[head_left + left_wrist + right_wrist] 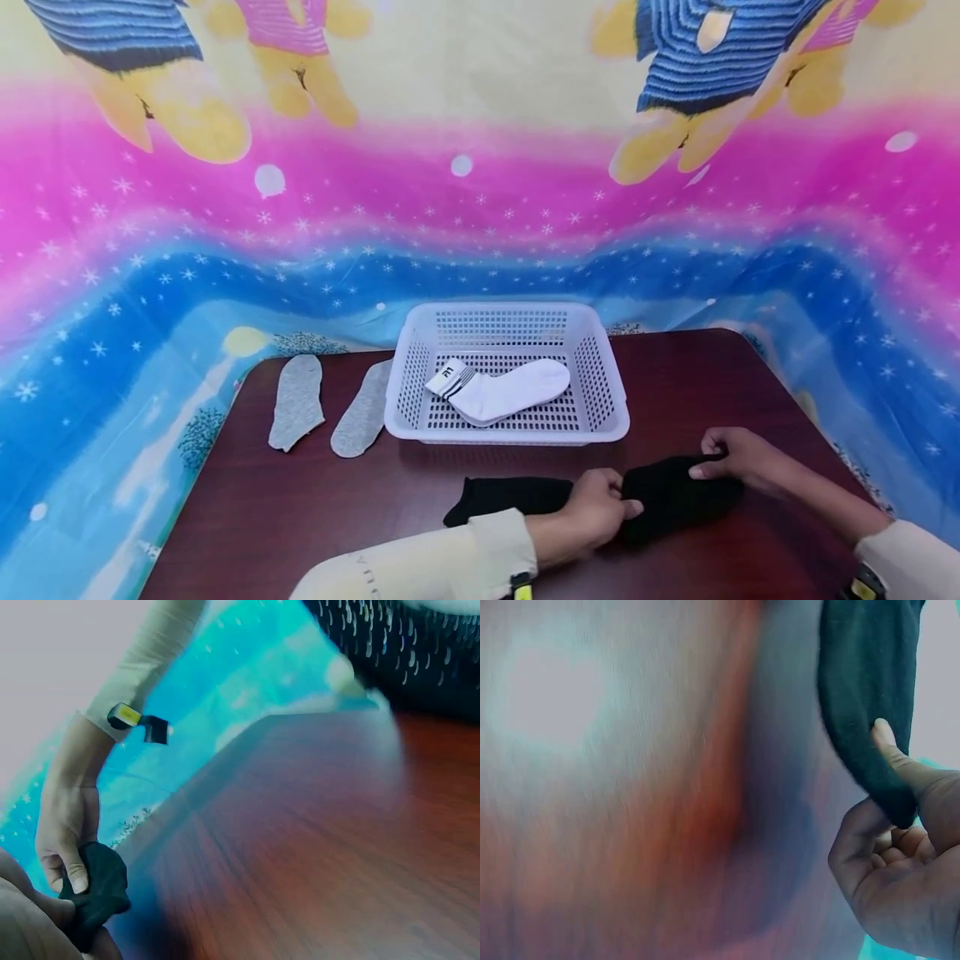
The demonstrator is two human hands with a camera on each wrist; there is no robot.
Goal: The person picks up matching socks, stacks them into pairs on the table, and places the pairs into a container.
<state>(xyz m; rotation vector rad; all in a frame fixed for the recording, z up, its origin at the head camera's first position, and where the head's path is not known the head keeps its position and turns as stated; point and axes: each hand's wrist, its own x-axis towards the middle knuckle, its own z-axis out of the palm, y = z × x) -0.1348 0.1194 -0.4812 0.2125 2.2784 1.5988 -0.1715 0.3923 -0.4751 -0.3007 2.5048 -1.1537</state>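
Note:
Between my two hands a black sock [675,504] is held above the front right of the table. At its left part, my left hand [596,504] pinches the fabric between thumb and fingers. My right hand [738,458] pinches the sock's right end; the right wrist view shows the thumb lying along the cloth and the fingers curled beneath the sock [866,697]. A second black sock [517,496] lies flat on the table, its right end hidden behind my left hand. In the left wrist view, the held sock [105,889] appears bunched.
Beyond my hands a white plastic basket [506,435] holds a white sock [517,392] with a striped cuff. Two grey socks lie to its left, one grey sock [296,400] farther out and another grey sock [363,412] against the basket. A printed curtain [480,208] surrounds the dark red table [697,375].

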